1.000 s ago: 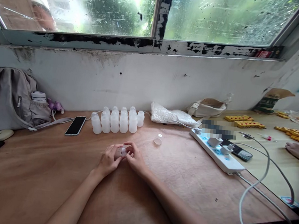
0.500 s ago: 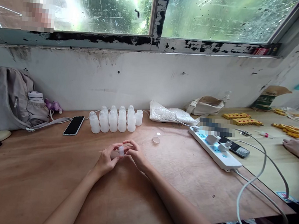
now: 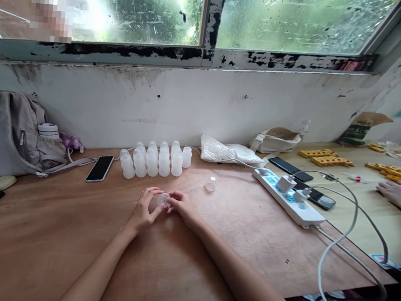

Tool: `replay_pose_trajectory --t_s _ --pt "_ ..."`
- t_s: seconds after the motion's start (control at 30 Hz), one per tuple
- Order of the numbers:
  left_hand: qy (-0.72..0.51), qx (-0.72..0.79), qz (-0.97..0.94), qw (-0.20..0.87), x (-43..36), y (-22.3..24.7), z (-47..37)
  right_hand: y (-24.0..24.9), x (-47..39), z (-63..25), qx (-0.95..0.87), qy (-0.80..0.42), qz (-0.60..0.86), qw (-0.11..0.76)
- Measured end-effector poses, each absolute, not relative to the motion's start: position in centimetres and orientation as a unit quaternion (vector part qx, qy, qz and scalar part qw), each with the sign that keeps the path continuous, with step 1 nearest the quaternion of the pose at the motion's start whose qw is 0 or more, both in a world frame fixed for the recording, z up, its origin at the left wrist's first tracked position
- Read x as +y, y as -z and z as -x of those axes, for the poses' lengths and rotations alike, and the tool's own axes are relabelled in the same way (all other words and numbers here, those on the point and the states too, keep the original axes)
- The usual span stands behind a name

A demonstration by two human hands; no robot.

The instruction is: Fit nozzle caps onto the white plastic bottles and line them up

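Observation:
Both hands meet over the wooden table (image 3: 74,233). A small translucent bottle screw ring (image 3: 163,199) is between them, its round open face turned up toward me. My left hand (image 3: 145,209) has fingers and thumb closed around its left side. My right hand (image 3: 181,207) pinches its right edge, with fingertips at the opening; whether something sits inside the ring is too small to make out. Beyond my hands stand several frosted baby bottles (image 3: 152,160) in rows, most with domed caps. To the right lies a clear cap (image 3: 210,184), with a small white disc (image 3: 212,178) by it.
A phone (image 3: 99,169) and a grey backpack (image 3: 19,134) lie left. At the right are a power strip (image 3: 287,198) with looping cables, two phones, a white plastic pouch (image 3: 228,151) and yellow blocks (image 3: 331,160). Another person's hand (image 3: 395,192) rests on the far right tabletop.
The screw ring has tipped from standing on edge to facing up toward me. My right hand's fingers have come down and closed onto it.

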State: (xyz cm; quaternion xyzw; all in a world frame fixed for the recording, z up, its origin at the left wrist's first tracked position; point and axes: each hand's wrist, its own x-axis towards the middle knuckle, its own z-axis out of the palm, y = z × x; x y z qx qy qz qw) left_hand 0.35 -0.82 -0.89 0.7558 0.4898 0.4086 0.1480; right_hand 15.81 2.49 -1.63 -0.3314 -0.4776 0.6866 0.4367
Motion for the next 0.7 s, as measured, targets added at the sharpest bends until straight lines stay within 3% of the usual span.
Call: replay_pose_trajectory --t_s 0.43,0.7 --pt "-0.392 0.584 -0.681 0.205 -1.5 0.8 -1.7 2.9 1.7 -14.8 -0.61 -0.53 0.394 0.438" --pt "-0.4 0.602 -0.676 0.142 -1.8 0.8 -2.1 1.8 0.7 -14.6 -0.668 -0.407 0.419 0.461"
